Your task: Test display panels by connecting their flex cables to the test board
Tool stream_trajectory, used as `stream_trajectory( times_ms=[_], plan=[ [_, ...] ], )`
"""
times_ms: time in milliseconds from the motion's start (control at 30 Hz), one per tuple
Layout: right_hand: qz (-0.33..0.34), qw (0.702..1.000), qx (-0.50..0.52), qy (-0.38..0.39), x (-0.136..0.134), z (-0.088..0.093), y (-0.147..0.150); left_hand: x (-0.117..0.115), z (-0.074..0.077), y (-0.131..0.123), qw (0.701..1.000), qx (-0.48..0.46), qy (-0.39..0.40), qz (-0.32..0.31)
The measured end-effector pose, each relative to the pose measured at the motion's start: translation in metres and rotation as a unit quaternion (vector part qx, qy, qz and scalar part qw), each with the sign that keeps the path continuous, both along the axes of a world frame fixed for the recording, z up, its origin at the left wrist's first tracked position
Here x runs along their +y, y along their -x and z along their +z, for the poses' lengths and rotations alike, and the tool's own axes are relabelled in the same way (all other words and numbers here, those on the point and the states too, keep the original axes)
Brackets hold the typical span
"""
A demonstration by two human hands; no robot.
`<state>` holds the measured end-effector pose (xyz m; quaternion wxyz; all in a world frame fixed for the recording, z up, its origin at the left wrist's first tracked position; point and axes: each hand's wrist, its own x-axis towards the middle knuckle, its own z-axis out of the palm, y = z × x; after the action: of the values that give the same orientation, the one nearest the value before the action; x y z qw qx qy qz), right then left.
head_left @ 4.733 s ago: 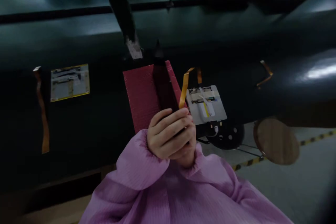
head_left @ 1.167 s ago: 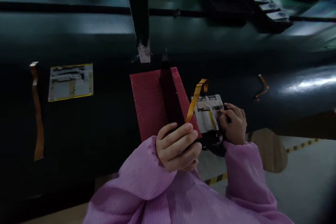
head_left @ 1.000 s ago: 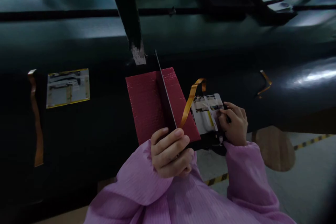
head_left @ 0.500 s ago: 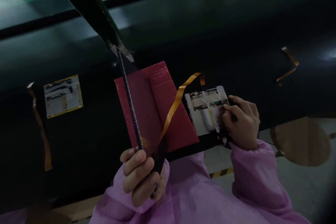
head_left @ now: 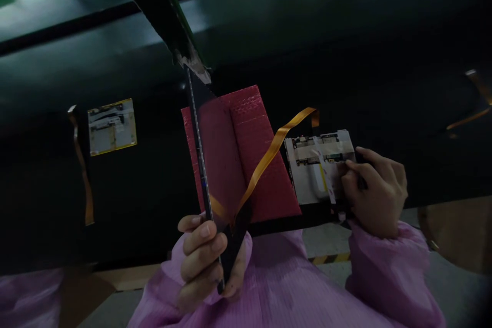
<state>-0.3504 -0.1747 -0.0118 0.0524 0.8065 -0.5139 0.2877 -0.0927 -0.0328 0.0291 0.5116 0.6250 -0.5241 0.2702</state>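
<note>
My left hand [head_left: 203,261] grips the lower end of a thin, glossy black display panel [head_left: 219,148], which stands tilted on edge. Its shiny face mirrors a red bubble-wrap pad [head_left: 265,164] lying on the table. From the panel's lower end an orange flex cable [head_left: 269,154] arches up to the right, toward a flat electronic module [head_left: 303,184] with exposed circuitry, tape strips and a white part. The module lies at the pad's right side. At its right edge my right hand [head_left: 378,192] is closed, thumb and index finger pinching; its other fingertips are partly hidden.
A second, yellow-edged module [head_left: 111,128] and a loose flex cable [head_left: 88,195] lie left on the dark table [head_left: 384,87]. Another cable [head_left: 467,119] is far right. A dark beam [head_left: 154,5] slants down above the panel. A round brown stool [head_left: 453,230] stands lower right.
The view has shifted, so the table items appear farther right. Both hands keep their holds; the panel's face turns slightly more into view.
</note>
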Motion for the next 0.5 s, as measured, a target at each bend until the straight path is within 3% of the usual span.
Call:
stream_trajectory(
  times_ms=[67,167,233,367,433,500],
  plan=[
    [-0.001,1.000,0.001,-0.004,0.000,0.000,0.000,-0.028,-0.007,0.007,0.974,-0.010,0.170,0.147],
    [-0.006,1.000,-0.001,-0.015,0.001,0.001,0.000,-0.052,-0.013,0.015,0.964,-0.004,0.197,0.179],
    [-0.008,1.000,-0.002,-0.022,0.001,0.002,0.000,-0.055,-0.014,0.017,0.964,0.018,0.230,0.133],
    [-0.006,1.000,-0.004,-0.023,0.001,0.003,0.000,-0.042,-0.012,0.019,0.957,0.058,0.282,-0.033],
    [-0.006,0.999,-0.002,-0.031,0.001,0.003,0.000,-0.027,-0.011,0.017,0.969,0.058,0.210,-0.117],
    [-0.003,1.000,0.003,-0.030,0.001,0.003,0.000,-0.013,-0.012,0.014,0.975,0.036,0.040,-0.213]
  ],
)
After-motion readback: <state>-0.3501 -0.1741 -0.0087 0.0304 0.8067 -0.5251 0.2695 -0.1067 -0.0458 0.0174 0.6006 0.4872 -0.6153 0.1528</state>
